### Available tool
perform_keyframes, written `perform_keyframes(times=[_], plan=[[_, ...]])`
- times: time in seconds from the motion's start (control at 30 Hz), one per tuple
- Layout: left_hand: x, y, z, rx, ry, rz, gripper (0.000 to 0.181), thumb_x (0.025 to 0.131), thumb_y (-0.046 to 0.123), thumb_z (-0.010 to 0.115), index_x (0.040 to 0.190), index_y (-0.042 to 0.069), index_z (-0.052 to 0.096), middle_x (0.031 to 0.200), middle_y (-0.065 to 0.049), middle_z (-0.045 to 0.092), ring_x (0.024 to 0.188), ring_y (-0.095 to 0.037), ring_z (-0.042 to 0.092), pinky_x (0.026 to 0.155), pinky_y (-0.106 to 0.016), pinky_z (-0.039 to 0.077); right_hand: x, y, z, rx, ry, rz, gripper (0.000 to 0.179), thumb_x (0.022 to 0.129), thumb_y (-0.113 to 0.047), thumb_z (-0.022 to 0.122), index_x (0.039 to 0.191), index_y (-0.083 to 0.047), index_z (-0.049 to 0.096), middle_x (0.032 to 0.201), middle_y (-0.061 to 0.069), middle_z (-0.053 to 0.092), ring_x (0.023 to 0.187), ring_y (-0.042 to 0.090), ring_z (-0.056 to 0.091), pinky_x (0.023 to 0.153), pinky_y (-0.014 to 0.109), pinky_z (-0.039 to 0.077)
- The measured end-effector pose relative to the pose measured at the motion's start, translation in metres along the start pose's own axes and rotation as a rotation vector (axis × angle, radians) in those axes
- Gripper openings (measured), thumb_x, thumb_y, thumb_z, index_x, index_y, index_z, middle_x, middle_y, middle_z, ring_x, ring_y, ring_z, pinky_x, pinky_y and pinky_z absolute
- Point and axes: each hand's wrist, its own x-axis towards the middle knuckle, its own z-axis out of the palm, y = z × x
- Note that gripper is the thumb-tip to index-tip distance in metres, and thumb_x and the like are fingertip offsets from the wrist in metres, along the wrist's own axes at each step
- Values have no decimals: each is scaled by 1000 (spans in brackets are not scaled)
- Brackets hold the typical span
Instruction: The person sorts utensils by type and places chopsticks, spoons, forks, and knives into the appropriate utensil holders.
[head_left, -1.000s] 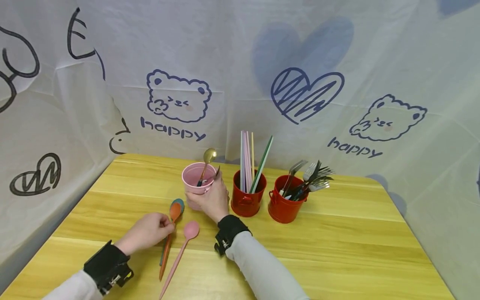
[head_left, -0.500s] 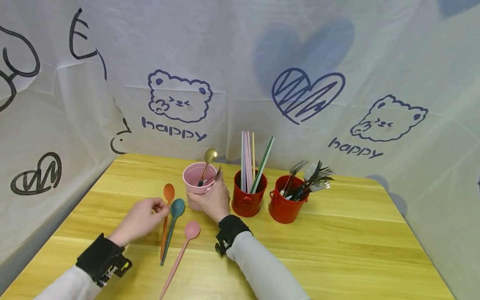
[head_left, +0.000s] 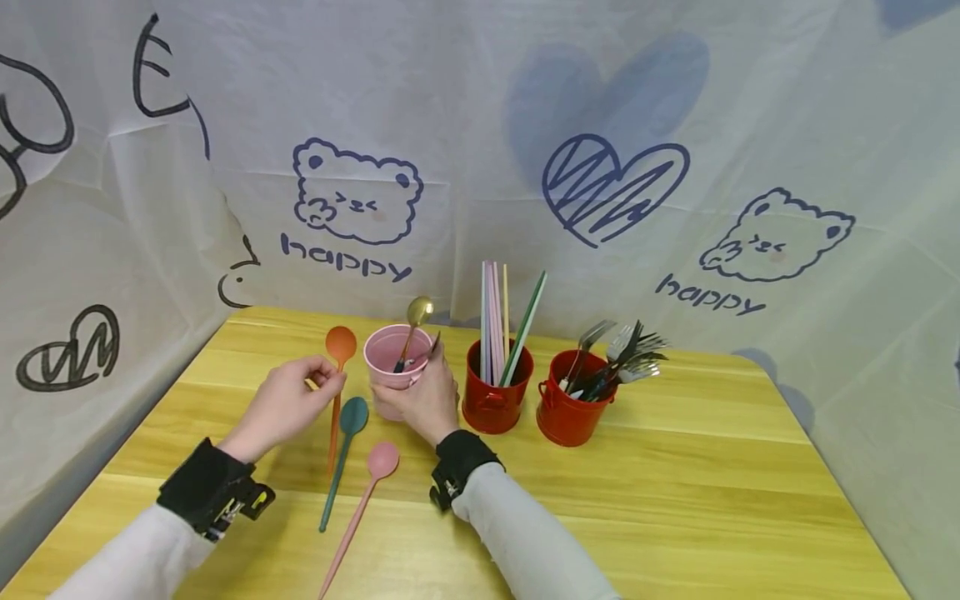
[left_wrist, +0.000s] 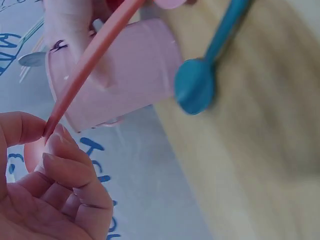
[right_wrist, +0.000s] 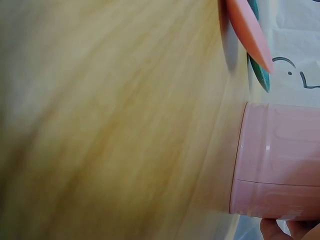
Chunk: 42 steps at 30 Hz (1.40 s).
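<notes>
My left hand [head_left: 296, 396] pinches an orange spoon [head_left: 341, 343] on its handle just below the bowl, left of the pink bucket [head_left: 390, 400]. In the left wrist view thumb and fingertips meet on the orange spoon [left_wrist: 82, 75]. My right hand [head_left: 429, 396] grips the pink bucket around its right side. A gold-bowled spoon [head_left: 420, 312] with a dark handle end leans inside the bucket. On the table lie a teal spoon [head_left: 353, 415] and a pink spoon [head_left: 383, 460], both with their bowls toward the back.
Right of the pink bucket stands a red bucket [head_left: 491, 408] of chopsticks [head_left: 492, 325]. Another red bucket [head_left: 567, 421] beside it holds several forks [head_left: 637, 367]. A drawn-on white cloth [head_left: 480, 217] hangs behind the wooden table [head_left: 712, 483].
My left hand has lifted the orange spoon off the teal one and moved it left and toward the back. My right hand stays on the pink bucket.
</notes>
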Motion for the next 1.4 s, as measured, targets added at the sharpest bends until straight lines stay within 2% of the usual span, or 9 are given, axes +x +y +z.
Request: perform_keyframes(times=[0.23,0.4,0.53,0.87,1.03,1.2,1.4], plan=[[20,21,-10,-4,43,23,21,99,23,59,93,5,67,83,-10,65,59,-14,50,56,-25,40,1,1,0,7,-2,1,95,70,-40,89,145,-10,39,135,10,62,119,26,64,102,47,53],[32,36,-14,-21,77,35,22,99,23,60,98,3,68,88,-12,67,67,-17,55,63,-25,44,0,0,-1,14,-13,7,96,71,-39,89,146,-10,38,135,10,61,119,26,64,102,47,53],[42,46,-17,-31,111,69,22,99,23,60,100,2,68,89,-13,68,72,-20,59,67,-26,46,0,-1,-2,12,-17,15,95,71,-40,89,146,-11,38,135,9,62,119,26,64,101,46,53],[60,66,-13,-61,244,151,21,100,23,62,99,3,68,87,-14,70,72,-24,64,66,-23,46,1,0,-2,6,-37,42,96,71,-39,89,146,-12,37,136,9,62,121,26,64,103,47,53],[68,70,-7,-84,284,164,22,101,24,61,101,3,68,86,-15,69,69,-25,63,62,-22,44,1,0,-2,7,-34,43,98,70,-39,90,147,-10,37,137,10,61,122,28,63,104,48,52],[74,69,0,-83,268,179,19,99,20,63,103,1,68,88,-16,71,72,-27,65,66,-28,49,1,0,-1,-5,-43,53,99,70,-40,90,148,-11,36,138,9,61,124,27,63,105,48,51],[73,62,6,-42,155,165,24,98,20,66,113,2,67,91,-17,72,74,-28,68,64,-31,51,0,0,-2,-5,-49,41,99,71,-41,89,149,-12,34,140,9,59,124,27,62,105,50,50]])
